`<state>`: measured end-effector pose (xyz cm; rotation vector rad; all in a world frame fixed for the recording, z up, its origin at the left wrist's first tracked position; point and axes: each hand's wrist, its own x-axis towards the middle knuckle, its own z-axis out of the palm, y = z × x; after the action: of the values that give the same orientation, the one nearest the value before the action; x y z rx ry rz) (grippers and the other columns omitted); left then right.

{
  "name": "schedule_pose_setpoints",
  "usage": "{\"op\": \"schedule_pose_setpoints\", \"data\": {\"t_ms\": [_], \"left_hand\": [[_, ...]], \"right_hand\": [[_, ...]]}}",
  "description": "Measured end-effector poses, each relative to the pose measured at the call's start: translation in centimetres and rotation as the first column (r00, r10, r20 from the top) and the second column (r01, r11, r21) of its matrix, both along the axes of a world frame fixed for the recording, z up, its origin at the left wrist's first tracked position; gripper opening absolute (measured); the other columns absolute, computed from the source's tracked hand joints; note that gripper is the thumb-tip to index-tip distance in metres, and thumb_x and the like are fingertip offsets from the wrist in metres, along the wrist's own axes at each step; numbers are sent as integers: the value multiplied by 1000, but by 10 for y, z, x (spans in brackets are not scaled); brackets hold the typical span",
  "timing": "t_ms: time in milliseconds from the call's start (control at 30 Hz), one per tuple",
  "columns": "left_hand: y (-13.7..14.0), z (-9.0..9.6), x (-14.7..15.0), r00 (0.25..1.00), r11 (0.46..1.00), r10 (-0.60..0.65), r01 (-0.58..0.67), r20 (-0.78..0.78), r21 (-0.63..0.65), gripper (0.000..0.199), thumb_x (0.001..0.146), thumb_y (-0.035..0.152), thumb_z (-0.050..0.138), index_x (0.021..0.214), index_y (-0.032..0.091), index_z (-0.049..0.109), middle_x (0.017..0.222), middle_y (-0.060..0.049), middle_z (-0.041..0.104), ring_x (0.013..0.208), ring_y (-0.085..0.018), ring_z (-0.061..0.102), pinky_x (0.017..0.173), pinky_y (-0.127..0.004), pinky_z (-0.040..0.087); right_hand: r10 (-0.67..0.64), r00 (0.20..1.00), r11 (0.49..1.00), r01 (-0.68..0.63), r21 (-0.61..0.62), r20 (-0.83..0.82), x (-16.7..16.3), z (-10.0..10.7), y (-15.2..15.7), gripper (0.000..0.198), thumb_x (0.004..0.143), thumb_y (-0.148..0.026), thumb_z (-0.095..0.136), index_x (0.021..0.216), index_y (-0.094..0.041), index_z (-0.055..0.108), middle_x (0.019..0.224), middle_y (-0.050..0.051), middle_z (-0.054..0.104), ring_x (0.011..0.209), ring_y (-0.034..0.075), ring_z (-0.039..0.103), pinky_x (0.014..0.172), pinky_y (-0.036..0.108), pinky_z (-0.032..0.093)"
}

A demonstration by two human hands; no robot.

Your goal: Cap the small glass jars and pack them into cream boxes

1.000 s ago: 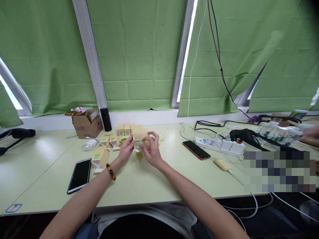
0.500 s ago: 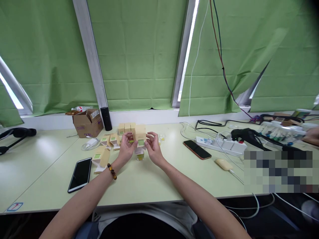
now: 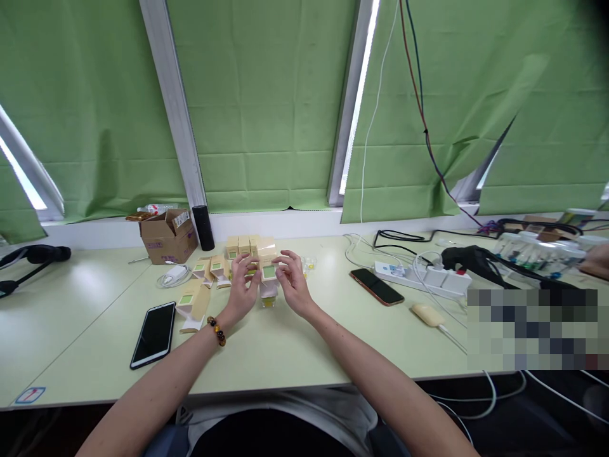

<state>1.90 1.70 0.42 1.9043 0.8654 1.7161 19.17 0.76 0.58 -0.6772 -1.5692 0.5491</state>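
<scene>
A small cream cardboard box [image 3: 268, 259] with a green window or label stands between my hands in the middle of the table. Its pale lower flaps hang around a little clear jar [image 3: 269, 302] with yellow-green contents, mostly hidden by the box. My left hand [image 3: 243, 285] grips the box's left side, thumb at the green square and fingers curled. On the opposite side my right hand [image 3: 295, 285] pinches it with thumb and bent fingers. Several similar boxes [image 3: 244, 244] stand just behind my left hand. Another open box [image 3: 194, 304] lies left of that wrist.
A black phone [image 3: 153, 335] lies at left, another phone [image 3: 375, 286] at right. Behind them are a brown carton [image 3: 169, 238], a black cylinder [image 3: 203, 228] and a white cable [image 3: 174, 275]. A power strip [image 3: 423, 279] and mouse [image 3: 427, 315] sit right; another person's hand [image 3: 595, 259] shows at the edge.
The box has come down over the jar, covering more of it. Both my hands have stayed on the box's sides, with their fingers shifted slightly.
</scene>
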Motion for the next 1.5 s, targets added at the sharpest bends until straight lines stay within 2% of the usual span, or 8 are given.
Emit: {"op": "schedule_pose_setpoints", "data": {"t_ms": [167,300,400,567,867,1133,1333,1500], "left_hand": [[-7,5,-5,994,996,-55,62,-92,71,26,100,34,57,123,27,67,142,-15,45,153,-33,28,91,-36,60],[-8,6,-9,980,985,-145,156,-139,78,42,93,27,65,135,28,62,153,-15,35,154,-36,26,101,-42,57],[-5,5,-9,985,989,-122,131,-119,72,46,91,24,69,136,28,62,156,-13,32,149,-35,36,101,-42,58],[2,1,-10,996,996,-76,78,-47,31,44,93,29,70,136,30,64,155,-12,35,118,-24,63,95,-39,61],[3,1,-7,1000,1000,-29,29,-1,-8,38,93,32,70,131,28,68,143,-10,44,97,-15,66,85,-33,61],[1,1,-8,998,998,-62,61,-6,-29,41,92,36,72,132,29,67,143,-11,43,98,-16,66,86,-33,60],[1,0,-3,979,980,-191,194,75,-35,54,96,43,66,147,31,51,149,-13,45,112,-22,66,96,-40,59],[7,-2,-1,971,974,-224,224,81,0,68,92,39,73,150,27,41,139,-15,59,121,-26,65,103,-43,56]], "right_hand": [[-6,1000,1000,6,-4,-20,1,2,-1,25,104,-43,51,120,-28,64,146,11,39,84,13,66,86,40,59],[28,998,999,-29,-25,-48,4,5,-1,29,102,-48,55,122,-28,64,145,10,38,91,15,67,87,39,60],[122,991,992,-123,-15,-63,8,5,-2,34,101,-50,57,128,-31,65,145,10,37,102,20,67,91,40,60],[261,962,964,-264,-20,-81,10,4,0,38,98,-47,62,134,-36,66,147,8,34,109,24,67,93,44,60],[243,965,965,-251,-76,-103,9,0,7,47,88,-48,77,132,-36,67,148,8,35,95,18,69,91,43,62],[264,960,958,-272,-90,-94,11,0,8,48,89,-50,76,133,-35,66,146,9,36,96,18,70,90,42,63],[76,997,997,-76,-22,-11,8,2,4,30,97,-42,65,124,-30,64,147,11,35,103,20,68,92,44,62],[-124,983,954,82,290,133,5,-2,1,40,92,-22,63,129,-28,50,147,14,38,142,32,44,107,55,53]]}}
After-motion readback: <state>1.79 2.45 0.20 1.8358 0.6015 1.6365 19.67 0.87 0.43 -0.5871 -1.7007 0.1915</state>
